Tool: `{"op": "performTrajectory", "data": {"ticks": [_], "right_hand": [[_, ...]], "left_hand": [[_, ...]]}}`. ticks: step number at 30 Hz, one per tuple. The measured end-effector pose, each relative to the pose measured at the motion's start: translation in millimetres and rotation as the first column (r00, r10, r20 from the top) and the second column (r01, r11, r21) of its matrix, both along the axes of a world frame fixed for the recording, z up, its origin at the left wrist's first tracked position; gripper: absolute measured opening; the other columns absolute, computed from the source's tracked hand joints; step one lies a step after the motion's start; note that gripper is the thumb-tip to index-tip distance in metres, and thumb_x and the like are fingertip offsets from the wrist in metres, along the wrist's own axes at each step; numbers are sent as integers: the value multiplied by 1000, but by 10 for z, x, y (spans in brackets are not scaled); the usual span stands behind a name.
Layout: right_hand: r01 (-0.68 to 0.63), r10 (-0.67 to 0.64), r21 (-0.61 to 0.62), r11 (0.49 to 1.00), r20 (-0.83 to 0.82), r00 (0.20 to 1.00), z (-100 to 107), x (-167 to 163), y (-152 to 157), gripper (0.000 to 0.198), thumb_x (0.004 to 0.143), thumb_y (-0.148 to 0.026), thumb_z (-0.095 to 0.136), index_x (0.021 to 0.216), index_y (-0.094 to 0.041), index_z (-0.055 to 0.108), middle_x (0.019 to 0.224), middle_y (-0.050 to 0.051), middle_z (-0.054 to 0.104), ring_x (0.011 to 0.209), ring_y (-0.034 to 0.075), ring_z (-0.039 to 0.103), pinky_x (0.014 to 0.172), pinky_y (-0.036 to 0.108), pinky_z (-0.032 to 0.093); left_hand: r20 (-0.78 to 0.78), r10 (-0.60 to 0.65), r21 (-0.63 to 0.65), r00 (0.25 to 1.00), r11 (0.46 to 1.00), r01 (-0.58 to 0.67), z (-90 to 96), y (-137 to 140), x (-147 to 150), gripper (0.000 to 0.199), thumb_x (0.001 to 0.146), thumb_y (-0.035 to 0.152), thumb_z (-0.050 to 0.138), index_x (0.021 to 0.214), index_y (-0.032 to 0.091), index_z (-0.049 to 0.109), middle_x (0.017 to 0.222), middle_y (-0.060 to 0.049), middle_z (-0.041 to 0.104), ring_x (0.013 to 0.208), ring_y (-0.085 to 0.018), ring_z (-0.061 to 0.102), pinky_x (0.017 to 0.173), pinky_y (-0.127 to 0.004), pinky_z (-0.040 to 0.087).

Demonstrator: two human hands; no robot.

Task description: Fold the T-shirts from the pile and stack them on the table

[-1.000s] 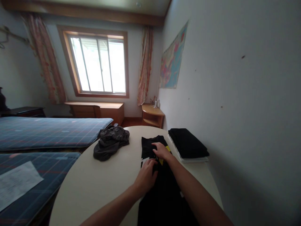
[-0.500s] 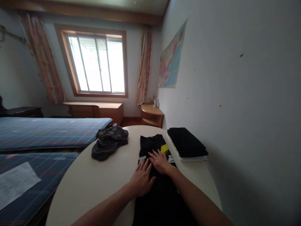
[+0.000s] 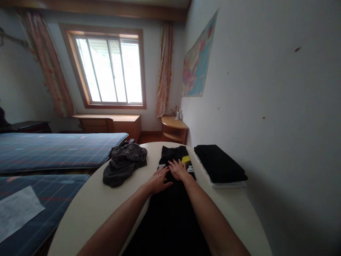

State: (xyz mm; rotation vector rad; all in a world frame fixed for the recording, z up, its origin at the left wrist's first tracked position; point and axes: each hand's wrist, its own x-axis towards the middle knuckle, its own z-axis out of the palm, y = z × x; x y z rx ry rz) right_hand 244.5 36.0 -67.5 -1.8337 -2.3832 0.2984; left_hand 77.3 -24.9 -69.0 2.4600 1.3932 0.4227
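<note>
A black T-shirt (image 3: 174,153) with yellow and white print lies in a narrow folded strip on the round cream table (image 3: 106,209). Flat on its left side rests my left hand (image 3: 160,179), fingers stretched out. My right hand (image 3: 179,170) presses on the cloth beside the yellow patch, its fingers spread. The two hands almost meet at the fingertips. Between my forearms the black of the shirt runs into more black cloth, and I cannot tell where it ends.
A crumpled dark grey garment (image 3: 125,163) sits at the table's left edge. To the right, folded black clothes (image 3: 220,163) lie on a white stack (image 3: 229,185) near the wall. Plaid mattresses (image 3: 66,151) stand left of the table, a paper sheet (image 3: 20,209) on the nearer one.
Both hands have slid forward a little, and the shirt's far end sits farther away on the table. The view has shifted slightly.
</note>
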Motion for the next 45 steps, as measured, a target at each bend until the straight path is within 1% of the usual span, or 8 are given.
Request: {"op": "performTrajectory", "data": {"ticks": [6,10,16,23,26,33,41,45], "right_hand": [[-5,8,101,995,-32,999,-34,15,-15,52,101,-48,25,148,-32,38,158,3,32,147,34,18,115,59,10],[-6,16,195,981,-50,999,3,4,-162,50,102,-44,27,143,-25,47,153,6,41,144,29,26,117,52,11],[-37,66,328,944,-80,995,66,83,-518,42,100,-35,36,130,-20,60,142,9,54,133,26,41,114,44,22],[-102,137,211,972,-158,978,51,238,-965,42,96,-28,39,135,-27,57,136,4,60,135,28,39,114,48,24],[-132,166,152,979,-240,956,60,274,-1080,44,98,-31,35,138,-33,52,142,-1,55,141,28,32,115,55,18],[-225,255,142,964,-255,933,92,294,-1181,40,100,-37,34,133,-36,57,140,-2,57,144,25,28,116,58,6],[-248,286,198,948,-197,938,110,267,-1195,37,100,-32,38,129,-38,60,133,-2,62,139,23,35,115,55,10],[-279,312,218,935,-135,941,109,215,-1187,43,96,-18,40,127,-37,63,128,0,65,135,21,40,116,49,12]], "left_hand": [[5,107,50,994,993,-107,41,-196,10,52,88,45,57,126,11,50,150,-21,39,143,-31,32,117,-42,27],[-26,162,78,986,984,-160,167,-585,-82,32,86,39,56,110,17,58,141,-16,47,133,-29,44,110,-39,35],[-194,251,18,948,968,-252,416,-1166,-185,27,83,33,56,102,15,62,122,-17,58,116,-30,54,98,-40,43],[-204,278,-101,939,948,-303,577,-1360,-48,24,88,27,49,109,18,55,102,-12,70,95,-29,67,79,-37,48],[-73,237,-131,969,961,-245,586,-1401,-6,30,84,30,55,112,20,51,97,-7,70,91,-26,67,76,-33,46],[106,-76,-278,991,955,103,503,-1562,-147,52,72,27,68,122,29,52,101,2,67,89,-19,63,75,-26,44],[372,3,-432,928,885,170,574,-1557,-173,35,77,27,63,111,24,60,101,2,68,70,-12,57,61,-22,43],[329,-40,-468,943,861,200,611,-1573,-202,36,72,28,69,107,23,64,94,2,67,71,-12,56,62,-22,42]]}}
